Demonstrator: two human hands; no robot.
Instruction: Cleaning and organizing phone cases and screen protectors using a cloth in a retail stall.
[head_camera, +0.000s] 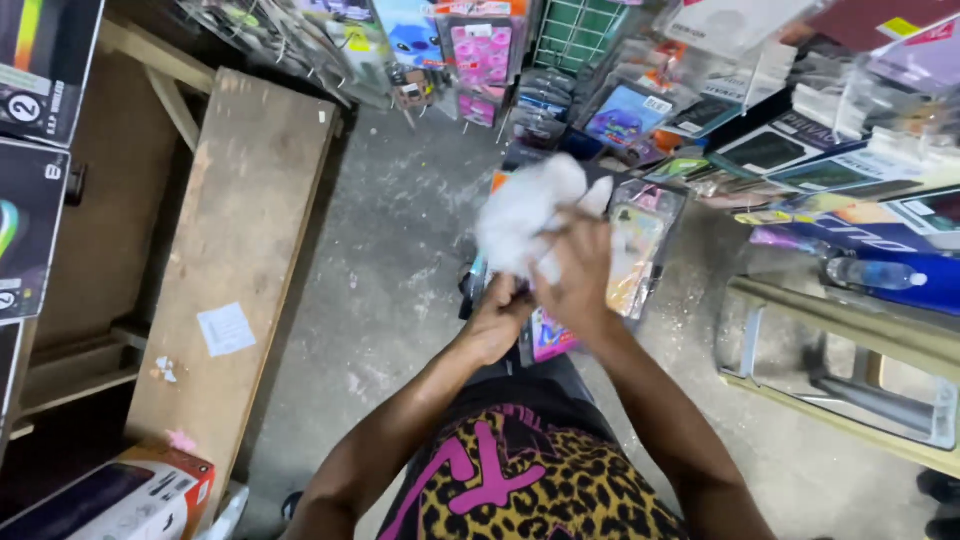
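A crumpled white cloth is held up in front of the body, above the concrete floor; it is blurred, so its exact shape cannot be told. The right hand is laid against the cloth's lower right side, its fingers closed on the fabric. The left hand is placed just below the cloth, its fingers curled tight; whether the cloth is gripped by them cannot be told. Just behind the cloth, packaged phone cases are seen leaning together. Well to the left of the cloth, a long wooden bench is stretched along the floor. To the right of the cloth, a blue bottle is laid among boxed goods.
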